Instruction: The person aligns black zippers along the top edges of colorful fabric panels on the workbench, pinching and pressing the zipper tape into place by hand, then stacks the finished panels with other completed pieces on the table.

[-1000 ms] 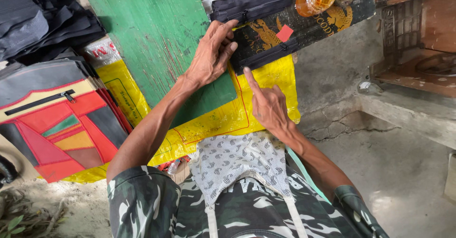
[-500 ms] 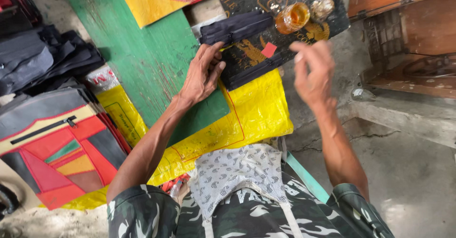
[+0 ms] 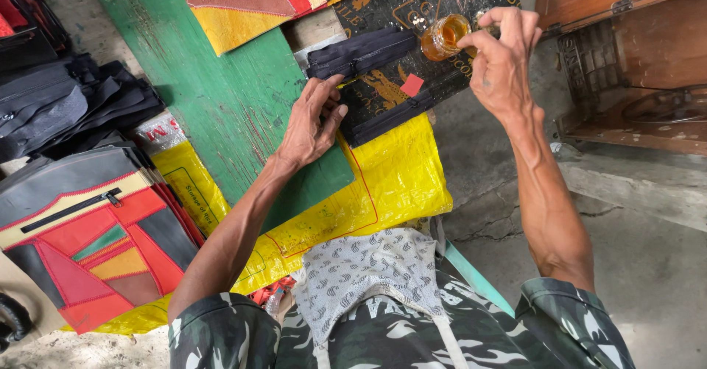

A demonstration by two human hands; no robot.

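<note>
The left hand point(image 3: 313, 122) is pressing flat on black fabric strips point(image 3: 383, 115), pinning them down, while the right hand point(image 3: 501, 63) is pinching something small at the amber glue jar point(image 3: 444, 36).

Scuffed painted wooden board point(image 3: 221, 96); glossy yellow woven-plastic sheet point(image 3: 398, 185)

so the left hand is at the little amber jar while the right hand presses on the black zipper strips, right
Not quite: the hands are swapped. In the head view, the right hand is at the little amber jar, and the left hand presses on the black zipper strips over the green board.
</note>
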